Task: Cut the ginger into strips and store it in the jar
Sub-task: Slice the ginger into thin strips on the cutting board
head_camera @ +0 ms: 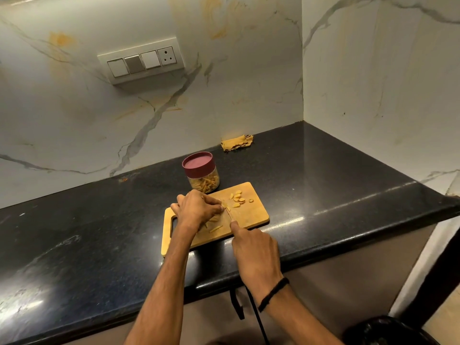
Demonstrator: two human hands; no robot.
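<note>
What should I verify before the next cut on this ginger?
1. Left hand pins the ginger piece on the cutting board: ok.
2. Right hand grips the knife: ok.
3. Gap between left hand and blade: cannot tell, they look very close.
4. Uncut ginger slices waiting to the right of the blade: ok.
5. Jar open to take strips: not ok, lid is on.
</note>
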